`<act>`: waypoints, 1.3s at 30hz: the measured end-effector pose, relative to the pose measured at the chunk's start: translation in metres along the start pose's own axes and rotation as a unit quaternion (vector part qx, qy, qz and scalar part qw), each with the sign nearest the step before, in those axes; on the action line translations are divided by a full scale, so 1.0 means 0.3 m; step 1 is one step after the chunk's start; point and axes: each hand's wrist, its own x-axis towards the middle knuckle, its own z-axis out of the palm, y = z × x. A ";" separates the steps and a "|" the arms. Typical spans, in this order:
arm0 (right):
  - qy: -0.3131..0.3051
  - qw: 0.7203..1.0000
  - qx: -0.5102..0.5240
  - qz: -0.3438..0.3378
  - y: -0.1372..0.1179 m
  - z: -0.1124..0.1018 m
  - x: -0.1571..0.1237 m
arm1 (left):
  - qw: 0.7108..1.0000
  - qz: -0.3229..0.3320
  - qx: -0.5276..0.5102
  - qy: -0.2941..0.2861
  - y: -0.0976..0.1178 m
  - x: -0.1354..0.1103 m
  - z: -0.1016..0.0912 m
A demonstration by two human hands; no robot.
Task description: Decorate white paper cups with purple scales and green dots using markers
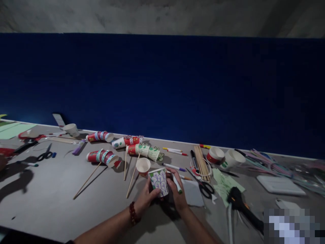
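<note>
My left hand [145,200] is wrapped round a white paper cup [158,182], its thumb on the front. Purple scale-like outlines and green patches cover the cup's side, and a green band runs under its rim. In my right hand [178,198] is a white marker with a green end [177,183], and the fingers of that hand rest at the cup's right side. Just behind stands another paper cup [143,165], open end up. Farther back lies a chain of nested red and green-patterned cups [143,150] with wooden sticks [133,179] by it.
To the right are black-handled scissors [206,189], green paper scraps [225,184], a black glue gun [243,206] and a bundle of wooden sticks [201,162]. More red cup chains [103,157] lie left of centre. A blue panel [162,88] rises behind the table. Another person's hand [3,162] shows at far left.
</note>
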 end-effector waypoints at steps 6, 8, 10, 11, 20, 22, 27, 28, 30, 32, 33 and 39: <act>0.008 0.999 -0.036 -0.023 0.000 -0.020 -0.001 | 0.999 -0.044 -0.004 0.007 0.005 -0.011 0.011; 0.000 0.999 -0.045 -0.025 -0.005 -0.021 -0.006 | 0.999 -0.046 0.009 0.008 0.014 -0.015 0.017; -0.013 0.998 -0.062 -0.027 -0.012 -0.018 -0.013 | 0.999 -0.020 0.026 0.014 0.028 -0.018 0.023; -0.016 0.997 -0.071 -0.025 -0.015 -0.015 -0.015 | 0.999 -0.010 0.034 0.015 0.035 -0.019 0.026; 0.023 0.997 -0.055 0.042 -0.008 -0.002 -0.009 | 0.998 -0.030 -0.047 0.002 0.038 -0.019 0.022; 0.023 0.997 -0.052 0.049 -0.005 -0.002 -0.004 | 0.997 -0.054 -0.053 0.014 0.037 -0.017 0.021; 0.016 0.997 -0.065 0.034 -0.004 -0.004 0.001 | 0.996 -0.077 -0.048 0.022 0.046 -0.011 0.015; 0.014 0.997 -0.071 0.027 -0.004 -0.004 0.001 | 0.996 -0.074 -0.043 0.018 0.046 -0.009 0.012; 0.012 0.997 -0.080 0.013 -0.003 -0.005 0.001 | 0.997 -0.076 -0.028 0.007 0.041 -0.004 0.005; 0.008 0.996 -0.084 0.003 -0.003 -0.006 -0.001 | 0.997 -0.071 -0.008 0.000 0.032 0.001 -0.003; 0.005 0.996 -0.086 -0.002 -0.004 -0.008 -0.003 | 0.998 -0.065 0.005 0.000 0.028 0.002 -0.006; -0.033 0.994 -0.106 0.008 -0.016 -0.012 -0.014 | 0.997 -0.033 0.071 0.004 0.024 -0.003 -0.009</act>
